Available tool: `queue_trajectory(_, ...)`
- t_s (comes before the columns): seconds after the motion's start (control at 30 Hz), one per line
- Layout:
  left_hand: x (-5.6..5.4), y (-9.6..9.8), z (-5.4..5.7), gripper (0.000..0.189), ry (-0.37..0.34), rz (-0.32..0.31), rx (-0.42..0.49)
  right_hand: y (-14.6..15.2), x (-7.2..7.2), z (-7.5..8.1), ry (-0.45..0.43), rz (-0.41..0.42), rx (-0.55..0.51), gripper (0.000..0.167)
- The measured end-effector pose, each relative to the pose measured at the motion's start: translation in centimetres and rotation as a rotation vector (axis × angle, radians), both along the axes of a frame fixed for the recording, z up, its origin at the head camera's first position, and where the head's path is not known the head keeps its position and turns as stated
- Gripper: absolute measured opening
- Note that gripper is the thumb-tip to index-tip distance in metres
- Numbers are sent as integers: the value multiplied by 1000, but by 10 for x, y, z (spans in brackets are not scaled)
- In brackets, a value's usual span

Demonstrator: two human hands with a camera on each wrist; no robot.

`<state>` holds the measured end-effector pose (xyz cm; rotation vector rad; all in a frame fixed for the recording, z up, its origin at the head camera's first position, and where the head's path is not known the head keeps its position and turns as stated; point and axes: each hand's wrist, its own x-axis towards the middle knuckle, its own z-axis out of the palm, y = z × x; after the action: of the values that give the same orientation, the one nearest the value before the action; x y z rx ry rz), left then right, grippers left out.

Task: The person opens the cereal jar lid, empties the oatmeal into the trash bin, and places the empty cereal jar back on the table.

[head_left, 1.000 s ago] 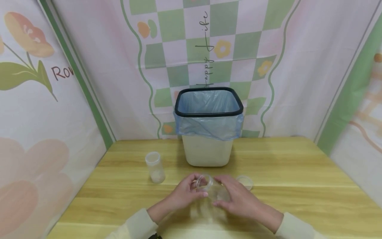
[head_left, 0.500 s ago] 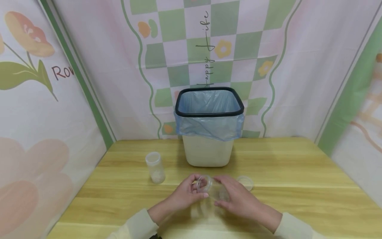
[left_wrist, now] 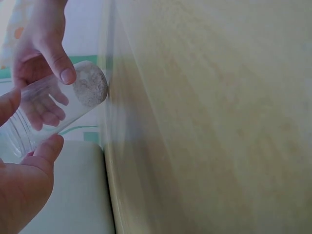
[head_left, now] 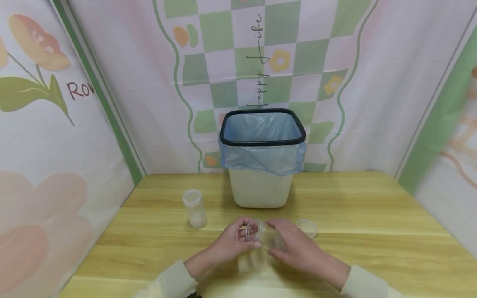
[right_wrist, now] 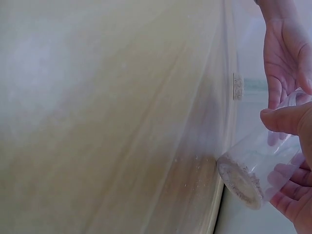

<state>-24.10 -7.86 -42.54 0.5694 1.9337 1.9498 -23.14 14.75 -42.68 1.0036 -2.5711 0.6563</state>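
Observation:
Between both hands a clear plastic jar [head_left: 255, 230] is held tilted low over the table, its open mouth toward the left hand. Some whitish-grey residue [left_wrist: 91, 87] coats its bottom in the left wrist view. My left hand [head_left: 231, 242] grips the jar near the mouth, thumb on one side and fingers on the other. Around the lower body, close to the base, curls my right hand [head_left: 298, 248]. In the right wrist view the jar's base [right_wrist: 241, 185] appears close to or on the tabletop; contact is unclear. A clear round lid [head_left: 307, 228] lies just beyond the right hand.
Another see-through jar [head_left: 195, 209] with whitish matter low inside stands upright to the left. Behind the hands is a cream bin [head_left: 261, 190] with a black rim and blue liner [head_left: 262, 159]. Patterned curtains enclose the wooden table [head_left: 149, 231].
Both hands keep their grip on the jar, which has dipped very slightly at the mouth. The lid, the other jar and the bin stay in place.

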Motion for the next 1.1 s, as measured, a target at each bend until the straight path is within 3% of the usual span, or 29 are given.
queue_trajectory(0.23,-1,-3,1,52,25,-6,-21,0,1,0,-15,-24,4,72)
queue_trajectory(0.47,-5,-7,6,63,124,20,-81,1,2,0,-36,-40,-11,72)
queue_trajectory(0.77,-12,-14,14,58,239,38,-80,5,2,3,-38,-54,-28,70)
queue_trajectory(1.1,-14,-24,36,57,373,195,-132,8,4,4,-30,-60,-34,67)
